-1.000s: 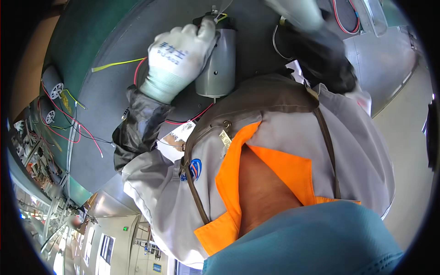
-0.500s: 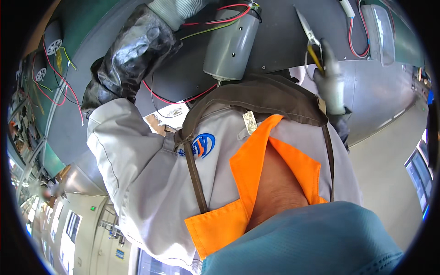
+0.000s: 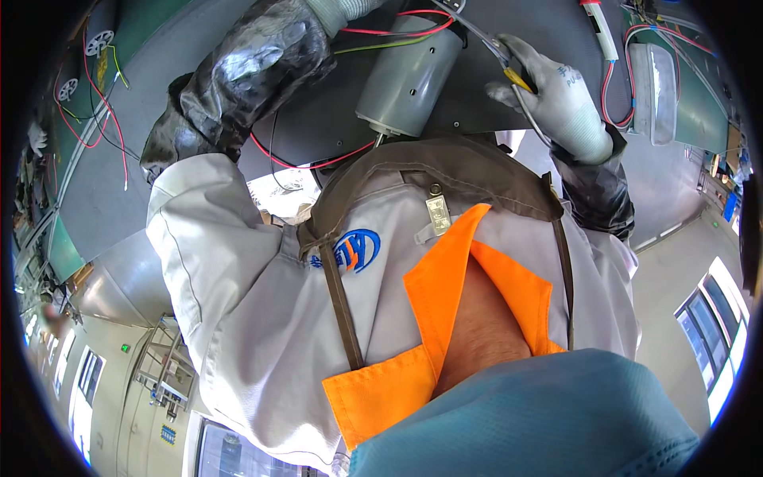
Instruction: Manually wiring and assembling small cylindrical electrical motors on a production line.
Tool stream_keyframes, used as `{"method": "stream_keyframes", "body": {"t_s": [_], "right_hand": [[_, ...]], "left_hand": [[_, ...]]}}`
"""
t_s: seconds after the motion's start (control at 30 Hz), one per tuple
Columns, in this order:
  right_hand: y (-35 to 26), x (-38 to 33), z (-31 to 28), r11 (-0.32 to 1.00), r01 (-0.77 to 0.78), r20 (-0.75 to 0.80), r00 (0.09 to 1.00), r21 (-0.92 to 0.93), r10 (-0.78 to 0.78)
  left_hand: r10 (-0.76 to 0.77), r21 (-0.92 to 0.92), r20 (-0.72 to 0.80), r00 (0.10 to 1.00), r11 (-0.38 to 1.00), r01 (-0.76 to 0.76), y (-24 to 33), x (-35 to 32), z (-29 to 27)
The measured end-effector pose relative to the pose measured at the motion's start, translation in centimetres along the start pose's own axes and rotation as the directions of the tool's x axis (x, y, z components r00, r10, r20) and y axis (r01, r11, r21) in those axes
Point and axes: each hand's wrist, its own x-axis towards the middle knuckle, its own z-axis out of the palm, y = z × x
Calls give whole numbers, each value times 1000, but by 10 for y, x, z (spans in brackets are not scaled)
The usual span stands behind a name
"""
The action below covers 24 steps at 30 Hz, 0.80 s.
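Observation:
A grey cylindrical motor point(image 3: 405, 83) lies on the dark work surface in front of me, its shaft end towards me. Red, black and yellow-green wires point(image 3: 397, 38) run from its far end. My right hand point(image 3: 560, 87), in a pale coated glove, is closed on scissors point(image 3: 518, 79) with long silver blades and partly yellow handles. The blades reach over the motor's far right end, among the wires. At the top edge, only the ribbed glove cuff of my left hand point(image 3: 342, 9) shows, beside the wires; its fingers are out of frame.
More motors point(image 3: 100, 40) with loose wires sit at the far left. On the right are a clear plastic box point(image 3: 653, 94), a white tube with a red end point(image 3: 600, 30) and a looped red wire point(image 3: 608, 103). A red and black lead point(image 3: 318, 164) trails near my apron.
My right hand has moved up and left with the scissors, bringing their blades to the wires at the motor's far end. My left forearm has shifted slightly right and away, as the view has tilted.

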Motion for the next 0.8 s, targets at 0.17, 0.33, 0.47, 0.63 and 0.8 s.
{"method": "stream_keyframes", "body": {"t_s": [0.17, 0.33, 0.47, 0.63, 0.8], "right_hand": [[10, 4, -5, 794, -516, 206, 857, 323, 473], [75, -7, -6, 980, -123, -256, 963, -154, 81], [73, 10, 17, 649, -493, 221, 862, 580, 457], [-31, 34, 32, 128, -638, 622, 769, 759, 145], [-24, 97, 56, 677, -279, 295, 951, 681, 96]], "left_hand": [[361, 923, 309, 880, 107, -369, 53, -71, -5], [-520, 872, 96, 849, 456, 181, 115, -207, 36], [49, 959, -274, 961, -59, 276, 86, -223, 75], [548, 995, -36, 836, -62, 83, -29, -142, 93], [796, 988, -87, 599, -7, 153, -70, -117, 67]]}}
